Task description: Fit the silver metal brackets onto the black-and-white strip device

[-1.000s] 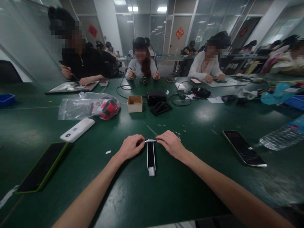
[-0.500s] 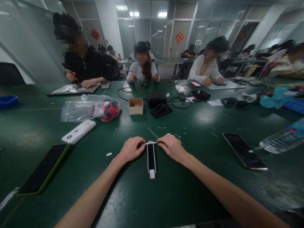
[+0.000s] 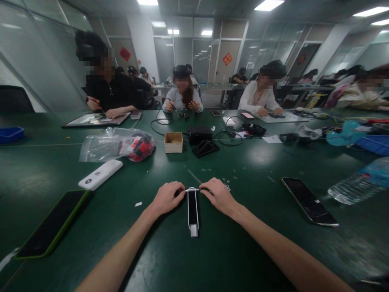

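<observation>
Blue tray at far left is cut off by the view's edge, so its inside is hard to make out. Nearer the person lies a green-edged phone, screen dark, beside a white power bank. Behind them a person in black, face blurred out, leans over a board. A clear plastic bag holds red and black things, too crumpled over to name. A white scrap lies just left of the wearer's hands.

The left hand is curled, thumb and forefinger pinching the left end of a thin rod; its other fingers are tucked half out of sight. The rod crosses the far end of a narrow white-rimmed device, which lies lengthwise on the green table between the two hands. Behind stands an open carton, its floor partly hidden by the front wall. The right hand pinches the rod's right end, its fingertips covering that tip. Small rings lie just beyond, some hidden by the hand. Farther right are a dark phone and a water bottle on its side, cut off by the edge.
</observation>
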